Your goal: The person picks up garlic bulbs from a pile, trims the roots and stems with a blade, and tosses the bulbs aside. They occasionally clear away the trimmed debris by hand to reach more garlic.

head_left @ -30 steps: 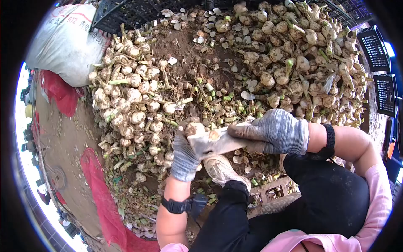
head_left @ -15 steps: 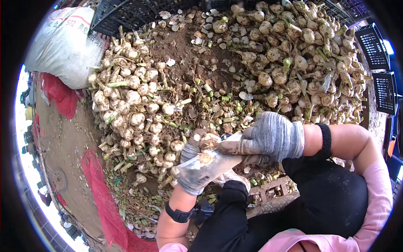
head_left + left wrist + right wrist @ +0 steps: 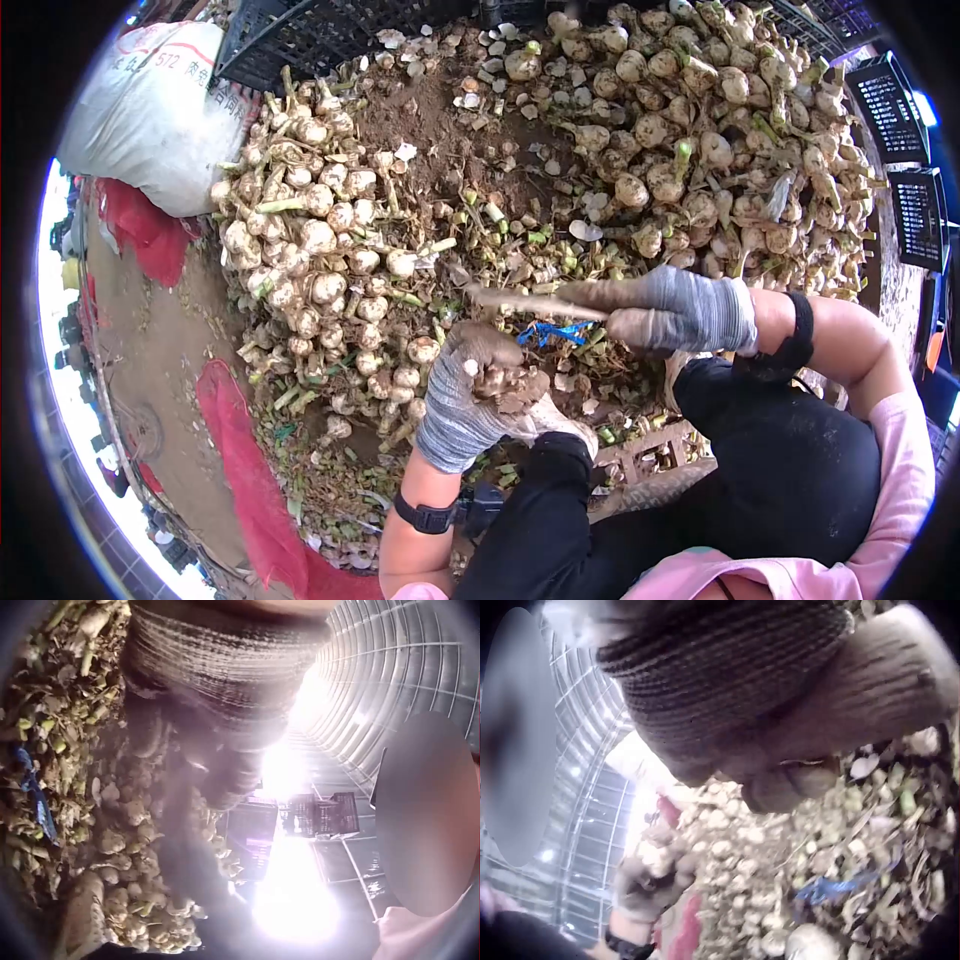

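Note:
A grey knit work glove, dirty at the fingers, covers each hand. My left hand (image 3: 462, 395) grips a soil-caked garlic bulb (image 3: 512, 387), root side up, above my shoe. The bulb shows paler beyond the glove in the right wrist view, where my left hand (image 3: 641, 896) is at lower left. Just to the right and higher, my right hand (image 3: 675, 312) holds a broad-bladed knife (image 3: 530, 302), its blade turned nearly edge-on and apart from the bulb. Its handle is hidden in the glove. Glare darkens my left hand (image 3: 206, 739) in the left wrist view.
A heap of garlic bulbs (image 3: 315, 235) lies at left, a bigger stemmed heap (image 3: 720, 150) at right. Cut stems and peels litter the ground between, with a blue strip (image 3: 555, 332). Around stand a white sack (image 3: 155, 115), black crates (image 3: 890, 110) and red netting (image 3: 240, 460).
The blade lay flat over my left hand and the bulb; now it has lifted off, up and turned edge-on. My left hand has shifted slightly right, tilting the bulb. The blue strip has come into sight.

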A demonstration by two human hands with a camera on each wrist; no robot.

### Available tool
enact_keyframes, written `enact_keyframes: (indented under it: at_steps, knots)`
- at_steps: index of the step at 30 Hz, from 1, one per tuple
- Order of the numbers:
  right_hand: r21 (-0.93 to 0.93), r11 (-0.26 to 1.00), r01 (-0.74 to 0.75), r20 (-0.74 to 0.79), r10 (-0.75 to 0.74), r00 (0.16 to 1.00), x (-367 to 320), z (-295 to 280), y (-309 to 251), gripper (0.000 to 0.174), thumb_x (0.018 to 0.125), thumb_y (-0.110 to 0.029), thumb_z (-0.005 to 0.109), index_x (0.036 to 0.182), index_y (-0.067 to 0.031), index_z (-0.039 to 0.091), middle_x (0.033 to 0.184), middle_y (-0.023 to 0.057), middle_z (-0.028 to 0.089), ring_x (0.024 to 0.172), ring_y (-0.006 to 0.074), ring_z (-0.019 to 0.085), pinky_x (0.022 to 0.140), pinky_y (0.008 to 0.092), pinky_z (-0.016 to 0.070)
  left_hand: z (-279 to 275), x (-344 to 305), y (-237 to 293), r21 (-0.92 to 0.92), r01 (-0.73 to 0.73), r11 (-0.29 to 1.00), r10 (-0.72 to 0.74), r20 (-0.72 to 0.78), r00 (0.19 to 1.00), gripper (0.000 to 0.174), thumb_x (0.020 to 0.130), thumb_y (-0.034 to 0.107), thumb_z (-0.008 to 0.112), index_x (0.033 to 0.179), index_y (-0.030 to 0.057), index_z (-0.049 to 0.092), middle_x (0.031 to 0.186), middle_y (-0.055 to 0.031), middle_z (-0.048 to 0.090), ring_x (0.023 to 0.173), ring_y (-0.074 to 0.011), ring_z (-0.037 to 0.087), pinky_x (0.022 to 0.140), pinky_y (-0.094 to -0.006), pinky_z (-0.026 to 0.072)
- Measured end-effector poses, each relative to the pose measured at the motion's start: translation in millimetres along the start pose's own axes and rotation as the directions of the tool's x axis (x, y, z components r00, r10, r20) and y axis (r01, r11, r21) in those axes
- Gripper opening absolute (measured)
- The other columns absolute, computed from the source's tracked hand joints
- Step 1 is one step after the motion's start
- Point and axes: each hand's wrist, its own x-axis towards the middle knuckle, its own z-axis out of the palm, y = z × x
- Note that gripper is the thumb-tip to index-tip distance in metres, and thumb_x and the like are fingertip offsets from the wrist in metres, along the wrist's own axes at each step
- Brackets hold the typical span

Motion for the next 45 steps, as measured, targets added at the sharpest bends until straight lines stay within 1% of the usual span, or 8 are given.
enact_keyframes:
  at_steps: [11, 16, 21, 30, 32, 36, 40, 45]
  knots:
    - [0.170, 0.828, -0.534, -0.101, 0.554, 0.827, -12.6, -2.8, 58.2, 0.062, 0.093, -0.048, 0.050, 0.142, -0.0136, 0.037, 0.065, -0.0003, 0.050, 0.052, 0.0093, 0.046, 0.049, 0.0250, 0.0401, -13.9, -15.8, -36.8, -0.785, 0.282, 0.552, -0.749, -0.318, 0.582, 0.018, 0.085, 0.023, 0.067, 0.097, 0.0115, 0.058, 0.085, -0.0039, 0.060, 0.077, -0.0132, 0.058, 0.061, -0.0246, 0.0500]
    - [0.150, 0.862, -0.483, -0.039, 0.494, 0.869, 3.1, -0.3, 42.9, 0.063, 0.094, -0.046, 0.049, 0.143, -0.0108, 0.033, 0.063, -0.0011, 0.049, 0.051, 0.0096, 0.045, 0.049, 0.0242, 0.0395, 5.7, 54.7, 3.3, -0.684, 0.180, 0.707, -0.340, -0.106, 0.934, 0.062, 0.078, 0.007, 0.067, 0.133, 0.0039, 0.038, 0.129, -0.0183, 0.046, 0.113, -0.0246, 0.053, 0.088, -0.0304, 0.0525]
    - [0.187, 0.879, -0.438, -0.026, 0.450, 0.892, 3.6, -1.1, 33.1, 0.065, 0.096, -0.046, 0.043, 0.145, -0.0062, 0.027, 0.063, -0.0005, 0.048, 0.052, 0.0080, 0.044, 0.050, 0.0239, 0.0400, -23.1, 55.6, -158.5, 0.110, 0.958, 0.266, -0.893, -0.346, 0.287, 0.072, 0.078, 0.036, 0.070, 0.132, -0.0028, 0.040, 0.130, -0.0258, 0.048, 0.118, -0.0350, 0.050, 0.101, -0.0384, 0.0414]
    - [0.204, 0.879, -0.431, -0.028, 0.445, 0.895, 9.9, 3.3, 27.9, 0.059, 0.096, -0.042, 0.045, 0.144, -0.0111, 0.031, 0.067, -0.0005, 0.051, 0.055, 0.0079, 0.047, 0.049, 0.0231, 0.0402, -5.8, 36.5, -147.0, -0.471, 0.852, 0.230, -0.958, -0.263, 0.113, 0.061, 0.073, 0.010, 0.076, 0.125, 0.0012, 0.046, 0.085, -0.0136, 0.063, 0.057, -0.0131, 0.057, 0.043, -0.0270, 0.0469]
    - [0.110, 0.921, -0.374, -0.081, 0.384, 0.920, 11.1, 3.4, 21.9, 0.057, 0.097, -0.039, 0.044, 0.145, -0.0131, 0.029, 0.063, 0.0001, 0.049, 0.053, 0.0086, 0.045, 0.050, 0.0244, 0.0402, -9.6, 24.2, -119.9, -0.535, 0.820, 0.203, -0.972, -0.212, 0.103, 0.056, 0.079, -0.002, 0.066, 0.128, -0.0001, 0.039, 0.083, -0.0157, 0.064, 0.046, -0.0127, 0.053, 0.033, -0.0210, 0.0415]
    - [-0.159, 0.978, -0.136, -0.084, 0.124, 0.989, 19.9, 4.9, 15.9, 0.053, 0.096, -0.035, 0.047, 0.141, -0.0098, 0.036, 0.101, 0.0125, 0.060, 0.088, 0.0196, 0.058, 0.078, 0.0299, 0.0456, -15.3, -23.9, -63.4, -0.884, 0.330, 0.332, -0.738, -0.025, 0.675, 0.050, 0.081, -0.008, 0.057, 0.127, 0.0067, 0.042, 0.102, -0.0190, 0.060, 0.061, -0.0200, 0.063, 0.041, -0.0218, 0.0508]
    - [-0.578, 0.816, -0.007, 0.023, 0.025, 0.999, 25.4, 12.1, -15.8, 0.052, 0.093, -0.034, 0.052, 0.138, -0.0093, 0.041, 0.091, 0.0218, 0.063, 0.083, 0.0339, 0.065, 0.072, 0.0380, 0.0514, -9.6, -26.6, -25.8, -0.826, 0.358, 0.435, -0.704, -0.064, 0.707, 0.048, 0.083, -0.002, 0.057, 0.129, 0.0039, 0.042, 0.105, -0.0205, 0.059, 0.070, -0.0228, 0.065, 0.055, -0.0264, 0.0577]
    - [-0.686, 0.633, 0.357, 0.147, -0.360, 0.921, 30.8, 21.4, -6.9, 0.055, 0.090, -0.035, 0.054, 0.140, -0.0161, 0.038, 0.073, 0.0156, 0.060, 0.062, 0.0335, 0.062, 0.056, 0.0408, 0.0496, 8.5, -54.5, -57.1, -0.902, 0.138, -0.409, -0.542, 0.362, 0.759, 0.045, 0.095, 0.023, 0.045, 0.136, 0.0078, 0.034, 0.120, -0.0177, 0.052, 0.101, -0.0302, 0.061, 0.087, -0.0393, 0.0527]
